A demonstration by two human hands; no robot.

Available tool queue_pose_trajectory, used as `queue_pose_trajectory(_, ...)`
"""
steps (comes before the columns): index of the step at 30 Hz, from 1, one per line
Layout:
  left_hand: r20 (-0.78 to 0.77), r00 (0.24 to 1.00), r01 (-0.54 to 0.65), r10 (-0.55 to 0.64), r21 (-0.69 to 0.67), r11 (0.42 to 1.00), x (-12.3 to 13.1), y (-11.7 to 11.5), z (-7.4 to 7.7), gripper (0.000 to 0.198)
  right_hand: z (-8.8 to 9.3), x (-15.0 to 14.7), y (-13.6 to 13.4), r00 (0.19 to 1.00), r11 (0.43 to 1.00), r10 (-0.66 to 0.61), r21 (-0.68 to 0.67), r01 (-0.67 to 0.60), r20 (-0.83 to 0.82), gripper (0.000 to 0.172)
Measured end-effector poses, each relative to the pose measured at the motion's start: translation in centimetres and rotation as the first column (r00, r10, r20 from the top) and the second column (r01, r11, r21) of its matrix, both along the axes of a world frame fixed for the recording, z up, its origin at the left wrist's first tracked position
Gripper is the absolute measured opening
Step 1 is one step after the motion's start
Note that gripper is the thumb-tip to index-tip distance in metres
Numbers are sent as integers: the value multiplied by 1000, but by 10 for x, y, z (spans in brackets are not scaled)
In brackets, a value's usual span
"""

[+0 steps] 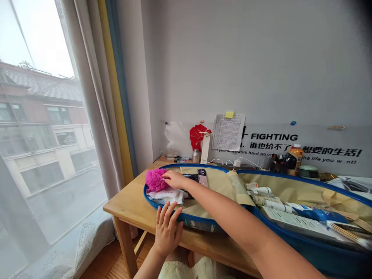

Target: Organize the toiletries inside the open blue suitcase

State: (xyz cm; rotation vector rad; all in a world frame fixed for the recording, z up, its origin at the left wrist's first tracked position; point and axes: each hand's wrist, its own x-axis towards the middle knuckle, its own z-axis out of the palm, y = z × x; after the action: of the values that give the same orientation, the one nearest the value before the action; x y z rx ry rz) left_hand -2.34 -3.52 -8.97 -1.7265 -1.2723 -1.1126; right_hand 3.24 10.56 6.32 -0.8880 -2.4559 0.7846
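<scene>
An open blue suitcase [203, 223] with beige lining lies on a wooden desk [128, 203]. My right hand [173, 179] reaches across it to the left half and grips a pink mesh bath sponge [154, 180] tucked in the corner. Below the sponge lie white plastic packets [167, 195]. My left hand [167, 228] rests flat, fingers spread, on the suitcase's near blue rim. The right half holds white tubes [266, 197], a blue pouch [316, 215] and flat white boxes [293, 223].
The desk stands against a grey wall beside a large window with curtains [99, 108]. Along the back are a small bottle [196, 156], a white lamp stand [205, 149], cables, an orange bottle [295, 159] and a green bowl [308, 171]. A paper sheet [228, 131] hangs on the wall.
</scene>
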Motion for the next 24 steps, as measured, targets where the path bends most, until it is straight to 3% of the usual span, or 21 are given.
queue_pose_trajectory(5,5,1000,2,-2,2,1000,0,0,-1,39,15,11,1,996,996,87,-8,-86,19,36)
queue_pose_trajectory(9,12,1000,1,-1,-6,1000,0,0,-1,42,39,46,18,999,1000,29,-4,-29,-30,35)
queue_pose_trajectory(13,6,1000,1,-1,1,1000,-1,0,-2,44,61,119,45,988,989,-144,12,144,-55,34)
queue_pose_trajectory(17,11,1000,12,-12,3,1000,-3,1,-2,45,73,216,61,931,928,-363,68,365,-46,28)
queue_pose_trajectory(21,15,999,29,-29,20,999,-3,1,-2,46,69,306,58,835,843,-538,105,528,113,27)
queue_pose_trajectory(24,10,999,38,-38,28,999,-3,1,-2,49,58,355,47,772,818,-568,95,567,285,26)
